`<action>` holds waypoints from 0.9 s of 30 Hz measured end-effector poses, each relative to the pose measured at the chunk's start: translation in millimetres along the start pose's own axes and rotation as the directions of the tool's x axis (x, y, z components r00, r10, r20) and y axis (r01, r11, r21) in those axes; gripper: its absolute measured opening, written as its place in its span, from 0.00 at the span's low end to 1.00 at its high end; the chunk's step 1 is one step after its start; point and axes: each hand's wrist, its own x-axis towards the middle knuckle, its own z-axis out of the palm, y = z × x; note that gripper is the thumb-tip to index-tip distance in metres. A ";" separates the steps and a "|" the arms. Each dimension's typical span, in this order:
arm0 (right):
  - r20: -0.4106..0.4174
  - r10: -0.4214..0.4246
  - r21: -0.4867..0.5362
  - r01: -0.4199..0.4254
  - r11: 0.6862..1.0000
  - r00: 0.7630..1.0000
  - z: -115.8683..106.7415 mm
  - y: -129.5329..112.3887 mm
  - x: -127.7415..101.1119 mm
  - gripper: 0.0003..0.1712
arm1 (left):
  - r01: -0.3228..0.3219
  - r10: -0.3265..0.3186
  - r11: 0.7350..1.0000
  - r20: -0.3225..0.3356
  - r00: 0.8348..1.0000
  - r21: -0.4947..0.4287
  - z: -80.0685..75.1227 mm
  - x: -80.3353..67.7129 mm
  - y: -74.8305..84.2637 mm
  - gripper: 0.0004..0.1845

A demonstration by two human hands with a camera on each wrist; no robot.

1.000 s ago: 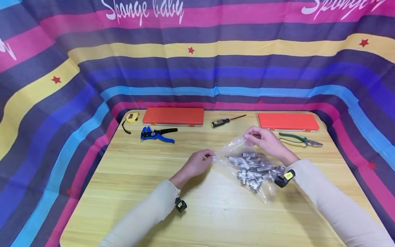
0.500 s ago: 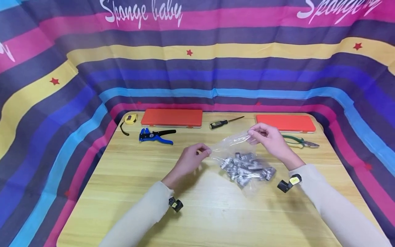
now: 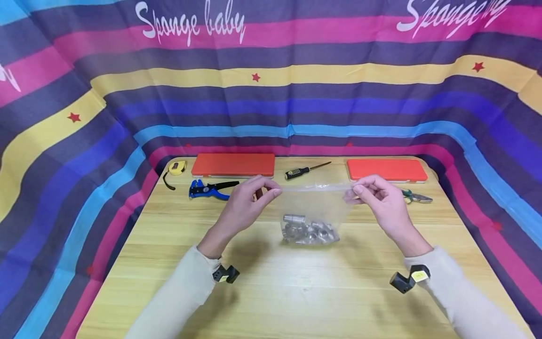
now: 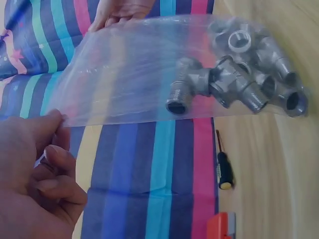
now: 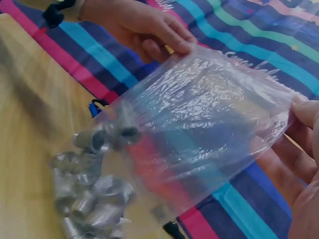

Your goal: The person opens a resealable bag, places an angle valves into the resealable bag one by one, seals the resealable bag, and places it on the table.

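A clear plastic bag (image 3: pixel 313 202) hangs upright between my hands, its top edge stretched nearly level. My left hand (image 3: pixel 250 202) pinches one top corner between thumb and finger. The opposite top corner is pinched by my right hand (image 3: pixel 381 202). At the bottom of the bag lie several silvery metal pipe fittings (image 3: pixel 309 230). In the left wrist view threaded ends and tee shapes show among the fittings (image 4: pixel 234 82). The right wrist view has the bag's film (image 5: pixel 209 114) spread taut from hand to hand, fittings (image 5: pixel 89 189) bunched at its lower end.
Along the table's (image 3: pixel 271 301) back edge lie a yellow tape measure (image 3: pixel 177 167), two red cases (image 3: pixel 233 165) and a screwdriver (image 3: pixel 302 172). Blue-and-black wire strippers (image 3: pixel 207 189) are partly behind my left hand, green-handled pliers (image 3: pixel 417 197) behind my right. A striped cloth (image 3: pixel 271 110) encloses the table.
The bag has gone from slanted and spread near the table to hanging upright, fittings settled at its bottom. My left hand has risen and my hands now stand level and further apart.
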 end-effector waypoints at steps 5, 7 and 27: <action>0.024 0.022 -0.031 -0.021 0.999 0.999 3.8 3.5 -8.5 0.04 | 0.031 -0.031 0.999 0.000 1.000 -0.038 0.4 -5.0 -8.0 0.06; 0.036 0.040 -0.089 -0.036 0.995 0.999 4.1 2.9 -9.8 0.04 | 0.040 -0.040 0.998 -0.006 0.999 -0.044 0.3 -7.2 -10.7 0.05; -0.003 -0.182 -0.306 0.173 0.936 0.983 35.4 5.4 -13.0 0.08 | -0.123 0.122 0.992 -0.099 0.988 -0.004 -9.0 -17.3 -17.0 0.03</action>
